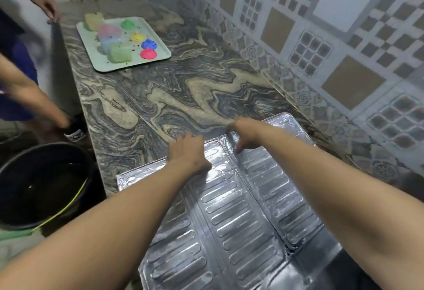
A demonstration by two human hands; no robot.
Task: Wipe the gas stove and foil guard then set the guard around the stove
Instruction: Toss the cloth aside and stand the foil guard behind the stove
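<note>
A silver embossed foil guard (231, 209) lies flat on the marbled counter (174, 96), its panels folded side by side. My left hand (187, 149) rests on the guard's far edge, fingers curled over it. My right hand (246, 133) pinches the far edge at a fold between two panels. A dark patch (339, 264) shows under the guard at the lower right; I cannot tell whether it is the stove.
A pale tray (158, 59) with coloured sponges and scrubbers sits at the counter's far left. A black bucket (43, 186) of water stands on the floor to the left. Another person's hands (49, 6) reach the counter's left edge. A tiled wall (321, 37) borders the right.
</note>
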